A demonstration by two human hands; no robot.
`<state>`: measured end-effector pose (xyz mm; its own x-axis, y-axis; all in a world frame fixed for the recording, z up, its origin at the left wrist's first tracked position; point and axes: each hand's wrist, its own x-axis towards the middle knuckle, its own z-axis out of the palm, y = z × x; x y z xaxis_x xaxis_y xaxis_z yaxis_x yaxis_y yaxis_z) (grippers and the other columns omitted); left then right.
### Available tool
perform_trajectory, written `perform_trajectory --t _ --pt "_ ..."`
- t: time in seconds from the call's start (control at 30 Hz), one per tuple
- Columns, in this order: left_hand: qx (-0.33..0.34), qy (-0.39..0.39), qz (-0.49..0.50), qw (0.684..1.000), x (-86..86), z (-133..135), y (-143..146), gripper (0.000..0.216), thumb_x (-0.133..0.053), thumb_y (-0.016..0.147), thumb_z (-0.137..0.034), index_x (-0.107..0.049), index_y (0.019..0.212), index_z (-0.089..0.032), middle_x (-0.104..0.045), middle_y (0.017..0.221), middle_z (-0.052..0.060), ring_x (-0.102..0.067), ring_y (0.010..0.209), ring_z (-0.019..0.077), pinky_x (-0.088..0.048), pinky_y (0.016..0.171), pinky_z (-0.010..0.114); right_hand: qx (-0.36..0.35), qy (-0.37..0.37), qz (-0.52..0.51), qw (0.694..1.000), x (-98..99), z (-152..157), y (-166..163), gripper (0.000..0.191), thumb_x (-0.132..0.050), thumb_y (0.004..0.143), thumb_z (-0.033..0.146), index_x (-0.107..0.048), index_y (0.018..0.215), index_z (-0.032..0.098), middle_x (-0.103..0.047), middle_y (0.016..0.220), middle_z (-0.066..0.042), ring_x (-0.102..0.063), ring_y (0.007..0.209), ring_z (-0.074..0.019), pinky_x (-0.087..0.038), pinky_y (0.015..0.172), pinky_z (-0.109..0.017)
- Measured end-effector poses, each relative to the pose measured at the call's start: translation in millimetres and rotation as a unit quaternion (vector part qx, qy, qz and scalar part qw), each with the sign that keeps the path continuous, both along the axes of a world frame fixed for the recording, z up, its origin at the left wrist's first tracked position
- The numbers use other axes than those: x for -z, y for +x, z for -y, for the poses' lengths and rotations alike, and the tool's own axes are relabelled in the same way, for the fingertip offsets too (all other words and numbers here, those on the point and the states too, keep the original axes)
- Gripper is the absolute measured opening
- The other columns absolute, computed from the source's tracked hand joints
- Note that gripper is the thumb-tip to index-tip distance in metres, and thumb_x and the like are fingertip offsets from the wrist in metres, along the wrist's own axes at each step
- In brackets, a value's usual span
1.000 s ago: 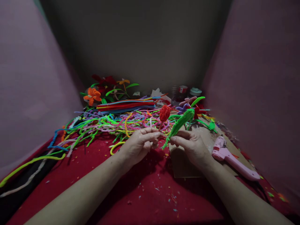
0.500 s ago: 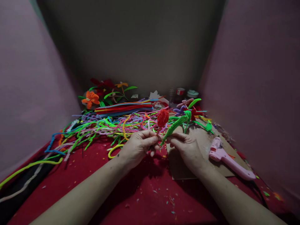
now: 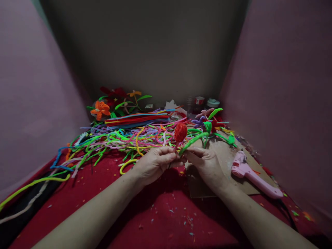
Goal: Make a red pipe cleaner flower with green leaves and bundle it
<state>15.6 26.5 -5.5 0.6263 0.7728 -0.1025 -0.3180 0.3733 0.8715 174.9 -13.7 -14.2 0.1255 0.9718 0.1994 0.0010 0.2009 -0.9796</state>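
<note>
Two bare hands meet at centre, above a red cloth (image 3: 160,214) on the desk. Left hand (image 3: 153,164): fingers curled, thumb and forefinger pressed together in a pinch grip on the thin stem just under the red flower head (image 3: 180,131); the flower stands upright above the knuckles. Right hand (image 3: 207,162): fingertips pinching the lower end of a green leaf (image 3: 193,140), which slants up and to the right, its base touching the flower stem where the two hands meet. Flower and leaf are both held off the cloth, in front of the pile.

Behind the hands, a loose tangle of pipe cleaners (image 3: 114,138) in green, pink, purple, yellow and orange spreads across the desk, with a straight red-and-blue bundle (image 3: 137,119) lying on top at the back. Orange flower (image 3: 100,109) at back left, beside darker red ones. Purple flower (image 3: 201,121) and more green pieces at back right, near two small jars (image 3: 206,102), blurred. Pink glue gun (image 3: 250,174) lies on a piece of brown cardboard (image 3: 228,155) just right of the right hand, nozzle toward the back. Small coloured scraps dot the cloth. Pink walls at both sides, a grey one behind.
</note>
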Motion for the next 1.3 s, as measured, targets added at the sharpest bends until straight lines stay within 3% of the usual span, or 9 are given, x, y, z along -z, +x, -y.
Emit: perform_trajectory --t 0.17,0.4,0.5,0.63,0.77,0.9,1.07,1.23,1.3 --pt "-0.097 -0.036 0.007 0.995 3.5 -5 -1 0.005 -0.069 0.067 -0.009 -0.064 0.068 -0.009 -0.065 0.072 0.003 -0.064 0.072 0.0097 -0.049 0.077 0.017 -0.037 -0.003 -0.028 0.999 -1.2 -2 2 0.015 -0.064 0.070 0.027 -0.071 0.082 0.020 -0.070 0.085 -0.004 -0.061 0.080 -0.0180 -0.047 0.075 -0.033" --pt "-0.135 0.023 -0.024 0.990 5.3 -6 0 0.009 -0.070 0.067 -0.017 -0.065 0.069 -0.010 -0.066 0.069 0.004 -0.061 0.067 0.0086 -0.046 0.069 0.016 -0.106 -0.029 -0.083 0.990 -0.4 -3 3 0.022 -0.064 0.071 0.029 -0.067 0.089 0.018 -0.068 0.092 -0.005 -0.059 0.085 -0.0174 -0.044 0.078 -0.032" --pt "-0.146 0.073 -0.062 0.985 2.2 -4 -1 0.009 -0.067 0.069 -0.020 -0.066 0.071 -0.011 -0.067 0.071 0.004 -0.061 0.069 0.0106 -0.045 0.071 0.020 -0.116 -0.026 -0.048 0.992 -2.0 -3 3 0.018 -0.066 0.069 0.028 -0.066 0.085 0.019 -0.067 0.086 -0.003 -0.058 0.083 -0.0179 -0.043 0.076 -0.032" --pt "-0.167 0.133 -0.136 0.967 -3.7 -3 -4 0.010 -0.064 0.071 -0.021 -0.068 0.075 -0.013 -0.068 0.073 0.003 -0.060 0.071 0.0130 -0.044 0.071 0.023 -0.106 -0.037 0.027 0.993 -6.7 -1 5 0.009 -0.067 0.067 0.029 -0.066 0.070 0.020 -0.062 0.068 -0.001 -0.054 0.068 -0.0172 -0.040 0.062 -0.030" --pt "-0.170 0.158 -0.177 0.956 -6.2 -3 -7 0.011 -0.064 0.071 -0.023 -0.068 0.076 -0.014 -0.068 0.075 0.003 -0.059 0.068 0.0128 -0.044 0.067 0.023 -0.114 -0.048 0.106 0.987 -9.5 1 6 0.016 -0.063 0.071 0.034 -0.065 0.073 0.018 -0.060 0.067 -0.001 -0.051 0.065 -0.0150 -0.038 0.061 -0.028" --pt "-0.170 0.180 -0.180 0.952 -6.5 -5 -9 0.011 -0.063 0.071 -0.024 -0.067 0.076 -0.015 -0.068 0.075 0.003 -0.060 0.068 0.0138 -0.044 0.069 0.025 -0.144 -0.044 0.043 0.988 -3.4 2 4 0.019 -0.062 0.073 0.035 -0.064 0.084 0.020 -0.061 0.079 -0.001 -0.054 0.075 -0.0151 -0.042 0.068 -0.027" --pt "-0.151 0.198 -0.159 0.955 -7.0 -6 -11 0.014 -0.063 0.071 -0.027 -0.068 0.076 -0.015 -0.067 0.075 0.003 -0.061 0.073 0.0160 -0.044 0.075 0.028 -0.184 -0.053 -0.026 0.981 6.0 0 0 0.026 -0.070 0.065 0.026 -0.061 0.089 0.024 -0.062 0.100 0.000 -0.052 0.101 -0.0185 -0.040 0.086 -0.031" --pt "-0.160 0.199 -0.195 0.947 -7.8 -4 -10 0.013 -0.065 0.069 -0.027 -0.069 0.074 -0.015 -0.067 0.080 0.004 -0.059 0.075 0.0158 -0.044 0.074 0.027 -0.223 -0.020 -0.117 0.967 7.2 -3 -1 0.050 -0.070 0.064 0.018 -0.055 0.111 0.029 -0.057 0.118 -0.001 -0.048 0.114 -0.0183 -0.035 0.097 -0.033" --pt "-0.166 0.210 -0.210 0.940 -8.6 -3 -9 0.013 -0.065 0.069 -0.026 -0.069 0.074 -0.015 -0.067 0.079 0.004 -0.058 0.074 0.0159 -0.043 0.073 0.027 -0.237 -0.001 -0.133 0.962 7.2 -3 -1 0.051 -0.070 0.064 0.015 -0.056 0.111 0.029 -0.056 0.120 -0.001 -0.047 0.114 -0.0180 -0.033 0.100 -0.034"
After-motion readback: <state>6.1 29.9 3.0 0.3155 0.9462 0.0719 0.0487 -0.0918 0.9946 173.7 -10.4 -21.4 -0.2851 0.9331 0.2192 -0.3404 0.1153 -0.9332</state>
